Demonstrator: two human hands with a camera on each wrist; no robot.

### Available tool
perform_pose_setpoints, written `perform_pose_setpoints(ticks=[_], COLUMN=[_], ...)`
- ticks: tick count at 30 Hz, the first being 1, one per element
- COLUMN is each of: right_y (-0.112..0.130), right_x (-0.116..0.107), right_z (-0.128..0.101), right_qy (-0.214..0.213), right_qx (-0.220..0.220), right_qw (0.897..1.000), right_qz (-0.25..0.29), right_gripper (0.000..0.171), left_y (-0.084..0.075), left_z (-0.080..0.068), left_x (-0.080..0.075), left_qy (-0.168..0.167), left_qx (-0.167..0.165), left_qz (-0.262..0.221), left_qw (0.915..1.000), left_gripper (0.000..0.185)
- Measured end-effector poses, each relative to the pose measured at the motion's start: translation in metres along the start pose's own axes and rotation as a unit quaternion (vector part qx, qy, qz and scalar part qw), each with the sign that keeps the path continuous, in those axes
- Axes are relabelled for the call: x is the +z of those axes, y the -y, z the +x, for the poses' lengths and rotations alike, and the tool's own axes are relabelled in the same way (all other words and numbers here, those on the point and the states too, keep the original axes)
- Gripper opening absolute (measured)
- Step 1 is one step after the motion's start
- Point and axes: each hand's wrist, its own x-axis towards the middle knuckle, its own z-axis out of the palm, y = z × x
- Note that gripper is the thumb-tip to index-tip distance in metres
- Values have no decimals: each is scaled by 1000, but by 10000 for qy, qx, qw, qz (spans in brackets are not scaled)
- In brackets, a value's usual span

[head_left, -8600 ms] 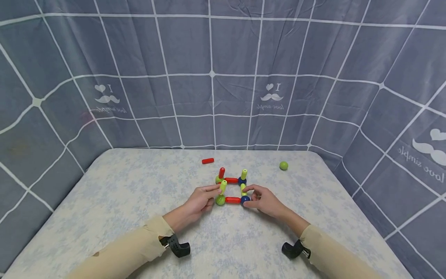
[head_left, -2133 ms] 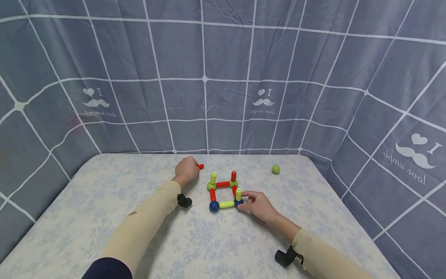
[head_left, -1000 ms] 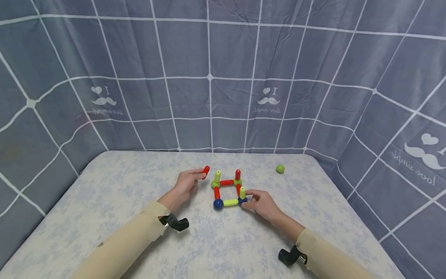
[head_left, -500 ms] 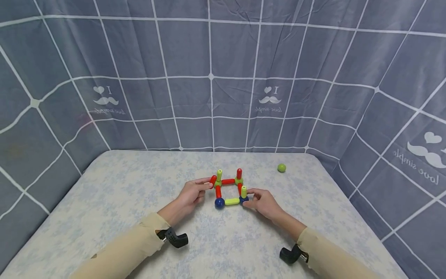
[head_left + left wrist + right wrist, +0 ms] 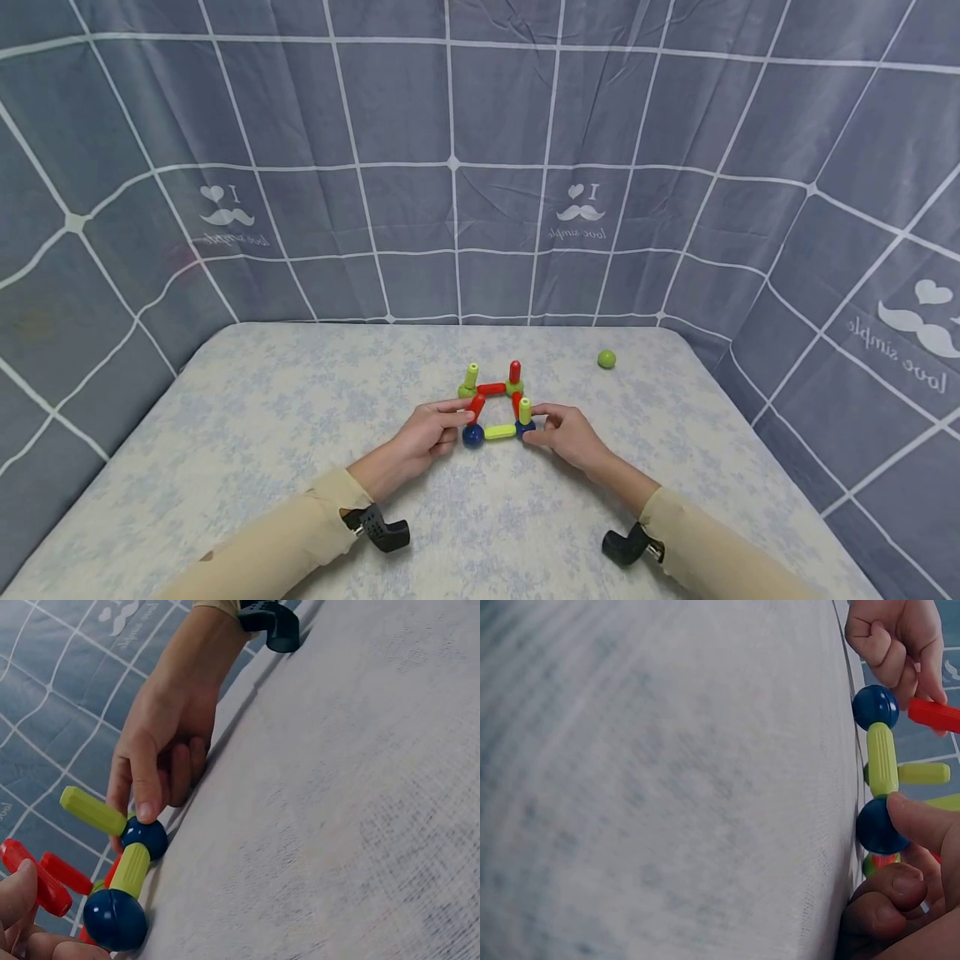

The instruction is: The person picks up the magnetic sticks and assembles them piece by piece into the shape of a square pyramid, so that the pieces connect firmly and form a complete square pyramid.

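My left hand (image 5: 427, 432) pinches a red rod (image 5: 477, 406) between thumb and fingers, tilted just over the near-left blue ball (image 5: 473, 436). In the right wrist view a small gap shows between rod and ball. With thumb and fingers my right hand (image 5: 572, 438) holds the near-right blue ball (image 5: 877, 826). These balls belong to a square on the table, joined in front by a yellow-green rod (image 5: 500, 432) and at the back by a red rod (image 5: 492, 389) between two green balls. Upright rods stand on the other three corners. My left hand partly covers the square's left side.
A loose green ball (image 5: 607, 359) lies at the back right of the pale patterned table (image 5: 300, 367). A grey-blue curtain (image 5: 405, 208) with white lines hangs behind and along the sides. Each wrist carries a black camera mount.
The square has been turned since the oldest frame, bringing a blue ball to the near-left corner. My left hand has taken the red rod from the back and carried it there.
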Motion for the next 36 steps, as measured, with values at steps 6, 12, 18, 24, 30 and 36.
perform_pose_setpoints(ticks=[6, 12, 18, 24, 30, 36], right_y=[2, 4, 5, 5, 4, 5], right_x=[0, 2, 2, 0, 0, 0], right_z=[0, 1, 0, -1, 0, -4], right_qy=[-26, -42, -58, -10, -26, 27], right_qx=[-22, -13, -17, -14, -42, -292], right_qw=[10000, 10000, 9999, 9999, 9999, 9990], right_qz=[-55, -77, -100, -101, -162, -334], right_gripper=[44, 45, 45, 46, 42, 33], left_y=[3, 4, 4, 2, 4, 5], left_z=[1, 0, -2, 0, 3, 4], left_x=[3, 1, -1, 3, 5, 4], left_qy=[144, 37, -143, -481, -695, -668], left_qx=[-44, -27, 157, 462, 790, 901], left_qz=[149, 446, 643, 1431, 2040, 2059], left_qw=[9998, 9990, 9977, 9875, 9733, 9721], left_gripper=[46, 46, 46, 39, 34, 32])
